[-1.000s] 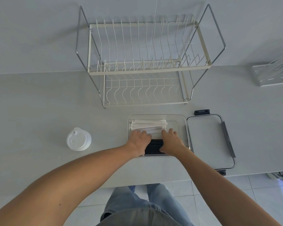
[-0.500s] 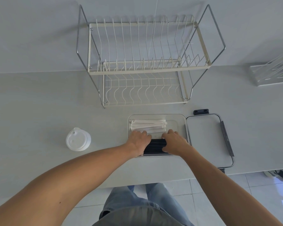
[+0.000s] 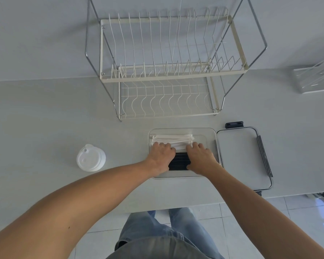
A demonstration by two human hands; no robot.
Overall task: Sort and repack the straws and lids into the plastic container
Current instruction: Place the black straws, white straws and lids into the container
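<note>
Well off to the left of our left hand [image 3: 162,157] stands the stack of white cup lids [image 3: 91,160] on the counter [image 3: 45,128], not yet packed. They look like thin, light plastic, springy and slippery, so we would pinch the stack by its rim from the sides.

Both hands lie palm-down inside the clear plastic container [image 3: 209,133], a little apart, pressing on the bundle of black straws [image 3: 178,162] between them. Whether the fingers curl around any, we cannot tell. Just beyond our fingertips lie the paper-wrapped white straws [image 3: 173,139], light, easily creased and prone to roll; best gathered at both ends.

Just right of our right hand [image 3: 201,159], the container's lid [image 3: 239,157] lies flat beside it.
</note>
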